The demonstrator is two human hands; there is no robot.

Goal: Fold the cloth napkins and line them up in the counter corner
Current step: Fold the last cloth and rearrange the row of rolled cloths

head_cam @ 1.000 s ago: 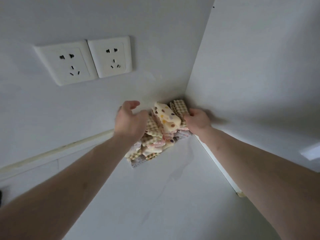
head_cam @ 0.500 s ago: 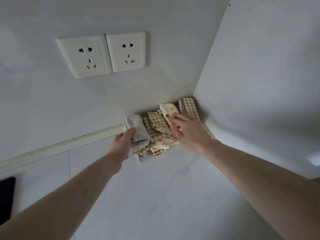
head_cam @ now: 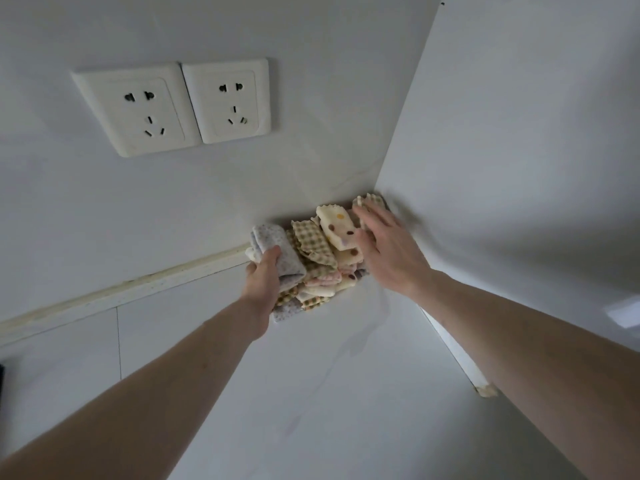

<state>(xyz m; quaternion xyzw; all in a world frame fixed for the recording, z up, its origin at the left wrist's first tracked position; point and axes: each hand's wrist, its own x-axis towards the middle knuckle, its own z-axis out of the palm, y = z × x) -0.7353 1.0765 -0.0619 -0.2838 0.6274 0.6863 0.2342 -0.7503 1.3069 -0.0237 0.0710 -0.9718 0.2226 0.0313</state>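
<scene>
Where the white tabletop meets its far right corner, folded checked and spotted cloth napkins lean in a row. At the row's left end, the left hand pinches a grey dotted folded napkin. Fingers spread, the right hand rests flat on the right-end napkins.

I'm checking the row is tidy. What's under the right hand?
The right hand lies flat over the row's corner end, covering part of the dotted cream napkin and the checked napkin beside the wall. What lies beneath the palm is hidden.
</scene>
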